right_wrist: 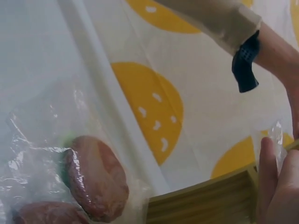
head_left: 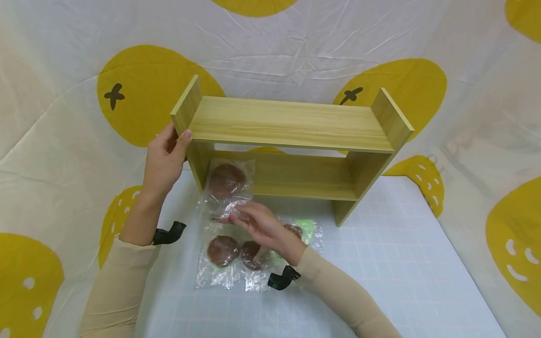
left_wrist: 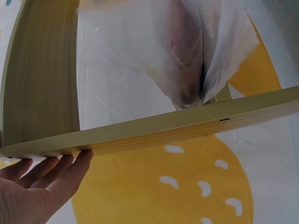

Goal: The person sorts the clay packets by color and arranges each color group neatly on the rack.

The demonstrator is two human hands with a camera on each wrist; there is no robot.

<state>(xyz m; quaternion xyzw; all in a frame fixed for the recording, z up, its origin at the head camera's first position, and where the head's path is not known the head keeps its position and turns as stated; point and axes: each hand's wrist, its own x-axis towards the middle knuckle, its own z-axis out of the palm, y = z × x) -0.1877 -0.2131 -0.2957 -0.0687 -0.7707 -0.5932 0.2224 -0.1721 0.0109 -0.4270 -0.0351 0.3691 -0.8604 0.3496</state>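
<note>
A small light-wood shelf unit (head_left: 291, 122) stands on the table, with two boards between its side panels. My left hand (head_left: 162, 159) grips the upper left side panel, thumb at its front edge; in the left wrist view, the fingers (left_wrist: 70, 172) lie along its outer face. A clear plastic bag (head_left: 227, 180) with a round reddish-brown item inside is at the left end of the lower board. My right hand (head_left: 262, 225) pinches this bag near its bottom edge; the right wrist view shows film by the fingers (right_wrist: 268, 172).
Several similar clear bags (head_left: 222, 251) with reddish-brown rounds lie on the table (head_left: 401, 263) before the shelf, partly under my right hand. Green shows in some. Behind hangs a white cloth (head_left: 287, 61) with yellow shapes.
</note>
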